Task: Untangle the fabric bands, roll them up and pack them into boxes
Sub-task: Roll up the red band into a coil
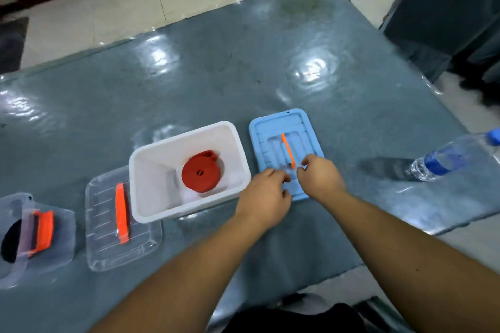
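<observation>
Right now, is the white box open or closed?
Open: the white box has no lid, and a rolled red band lies visible inside.

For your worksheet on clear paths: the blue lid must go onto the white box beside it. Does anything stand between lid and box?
Nothing visible does. The blue lid lies flat just right of the white box, with only bare table between them. The box holds a rolled red band lying below its rim. Left hand and right hand are at the lid's near edge.
</observation>
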### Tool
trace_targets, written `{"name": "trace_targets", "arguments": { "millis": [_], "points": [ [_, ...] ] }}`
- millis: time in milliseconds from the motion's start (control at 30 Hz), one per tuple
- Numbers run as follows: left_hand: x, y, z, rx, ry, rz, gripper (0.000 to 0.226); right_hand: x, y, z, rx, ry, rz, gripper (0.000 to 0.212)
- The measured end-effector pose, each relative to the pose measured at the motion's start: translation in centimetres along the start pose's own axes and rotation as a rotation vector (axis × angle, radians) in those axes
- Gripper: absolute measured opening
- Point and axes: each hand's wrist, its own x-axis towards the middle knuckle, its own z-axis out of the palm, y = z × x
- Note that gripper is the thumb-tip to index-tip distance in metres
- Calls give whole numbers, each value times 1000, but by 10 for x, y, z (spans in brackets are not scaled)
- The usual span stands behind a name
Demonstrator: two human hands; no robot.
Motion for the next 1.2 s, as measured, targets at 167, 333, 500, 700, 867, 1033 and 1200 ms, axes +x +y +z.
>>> {"name": "trace_targets", "arguments": {
  "millis": [167,333,500,700,867,1033,1200],
  "points": [
    [5,-16,26,57,-150,-168,41,21,9,5,-36,-37,-6,40],
    [9,-31,37,60,-219,-292,44,42,3,16,-63,-61,-35,41],
    [4,-37,38,60,-245,-336,42,54,-4,30,-141,-78,-46,29],
    [-6,-37,29,86,-220,-283,38,56,-3,29,-138,-36,-1,23],
    [-13,-24,14,91,-180,-207,35,52,-2,10,-133,12,-4,20],
    [-24,-11,-8,33,-101,-165,38,51,-16,-15,-63,41,-79,19],
    [-32,-21,-44,-48,83,-201,33,49,-54,-30,-32,83,-210,22]
  ]
}}
